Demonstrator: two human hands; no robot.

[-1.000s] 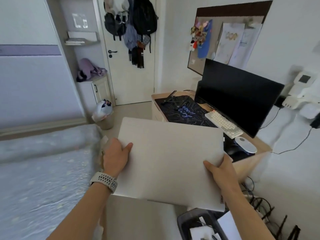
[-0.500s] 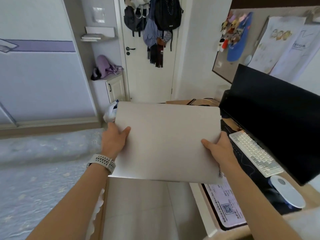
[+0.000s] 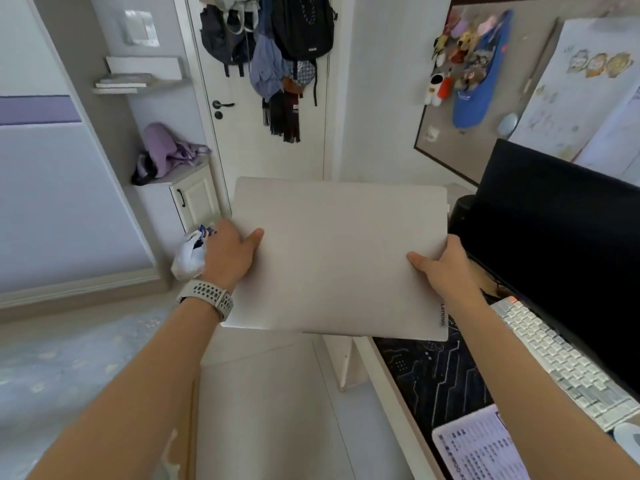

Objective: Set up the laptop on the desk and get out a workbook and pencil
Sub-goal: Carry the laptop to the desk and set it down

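Left hand (image 3: 231, 255): grips the laptop's left edge, thumb on the lid, fingers hidden beneath. Right hand (image 3: 446, 268): grips the right edge likewise. Laptop (image 3: 341, 258): closed, held level in the air, its near right corner over the dark desk mat (image 3: 429, 375). A second ago it hung over the floor, short of the desk (image 3: 391, 375); it now overlaps the desk's front edge, beside the monitor (image 3: 554, 230) and keyboard (image 3: 561, 362). Judged: carrying nearly done, set-down and opening remain. Printed sheet (image 3: 481, 448) on the mat; workbook and pencil not identifiable.
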